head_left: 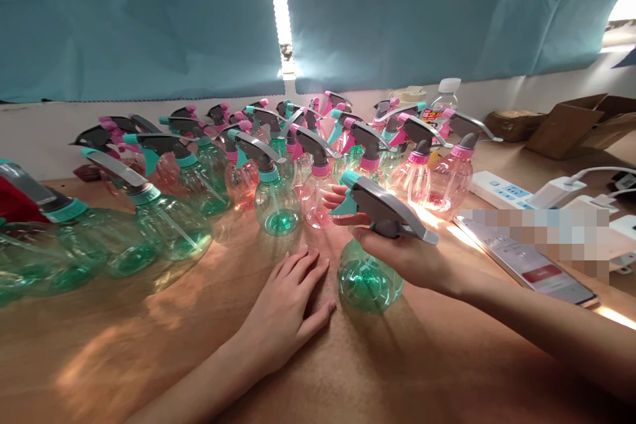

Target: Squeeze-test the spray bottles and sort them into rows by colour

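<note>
My right hand (pixel 397 248) is closed round the neck of a green spray bottle (pixel 370 281), just under its grey and teal trigger head. The nozzle points left, and the bottle is upright at the table's middle. Flat on the tabletop to its left lies my left hand (pixel 293 301), fingers stretched out and holding nothing. Beyond the fingers stand another green spray bottle (pixel 277 209) and a pink spray bottle (pixel 318 195). The neck of the held bottle is hidden by my right hand.
Several pink and green spray bottles crowd the back and left, including a large green one (pixel 171 228). On the right are a phone (pixel 527 262), a power strip (pixel 504 192) with plugged-in chargers, and an open cardboard box (pixel 569 129). A white-capped bottle (pixel 444 99) stands behind.
</note>
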Tool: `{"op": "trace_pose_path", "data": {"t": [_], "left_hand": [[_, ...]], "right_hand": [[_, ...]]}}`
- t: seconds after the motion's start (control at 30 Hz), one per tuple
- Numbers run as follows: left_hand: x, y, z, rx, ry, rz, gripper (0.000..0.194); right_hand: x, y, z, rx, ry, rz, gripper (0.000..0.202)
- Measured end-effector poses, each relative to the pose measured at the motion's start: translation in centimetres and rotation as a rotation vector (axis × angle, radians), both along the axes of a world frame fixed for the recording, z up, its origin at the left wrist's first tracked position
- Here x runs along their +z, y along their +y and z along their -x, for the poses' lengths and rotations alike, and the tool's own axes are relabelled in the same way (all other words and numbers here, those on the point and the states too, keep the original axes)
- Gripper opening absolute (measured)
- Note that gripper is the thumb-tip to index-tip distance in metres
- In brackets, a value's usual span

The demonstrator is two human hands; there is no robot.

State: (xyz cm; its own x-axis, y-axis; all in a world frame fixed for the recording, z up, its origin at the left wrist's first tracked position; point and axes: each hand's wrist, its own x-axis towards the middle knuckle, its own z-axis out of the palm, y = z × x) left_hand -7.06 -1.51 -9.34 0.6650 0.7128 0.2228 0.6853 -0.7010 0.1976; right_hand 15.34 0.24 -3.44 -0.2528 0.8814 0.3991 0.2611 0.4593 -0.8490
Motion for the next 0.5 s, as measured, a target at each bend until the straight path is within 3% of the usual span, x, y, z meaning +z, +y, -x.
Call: {"op": "trace_pose_path", "data": {"t": [0.5], "left_hand": [[0.11,-0.03,0.00,0.001,-0.002,0.006,0.052]], "right_hand": [[-0.58,0.08,-0.44,-0.028,-0.049,-0.007,0.035]]}}
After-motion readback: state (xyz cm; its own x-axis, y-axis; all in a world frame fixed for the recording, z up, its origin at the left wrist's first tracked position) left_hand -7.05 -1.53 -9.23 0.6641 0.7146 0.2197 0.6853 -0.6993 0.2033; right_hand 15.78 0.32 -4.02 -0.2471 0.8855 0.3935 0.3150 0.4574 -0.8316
